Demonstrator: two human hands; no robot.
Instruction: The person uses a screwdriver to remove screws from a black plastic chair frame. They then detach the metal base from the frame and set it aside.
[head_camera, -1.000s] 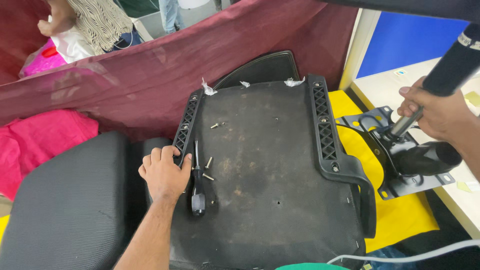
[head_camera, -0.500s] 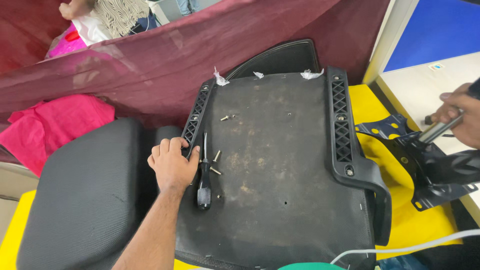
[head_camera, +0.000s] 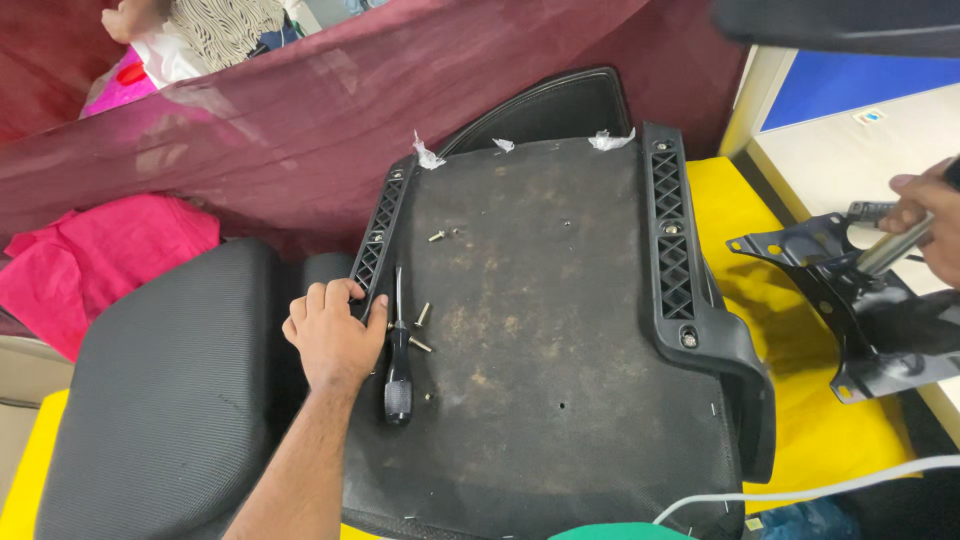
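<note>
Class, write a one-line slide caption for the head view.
Left hand grips upturned chair seat beside screwdriver; right hand holds metal rod.

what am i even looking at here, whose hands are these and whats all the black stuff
This is one picture from a camera worn on a person's head, looking down at their own bare hands. An upturned black chair seat lies on a yellow surface. The left hand grips the seat's left plastic rail. Beside it, on the seat's underside, lie a screwdriver and loose screws. At the right edge, the right hand holds a metal rod on a black chair bracket. A padded backrest lies left.
</note>
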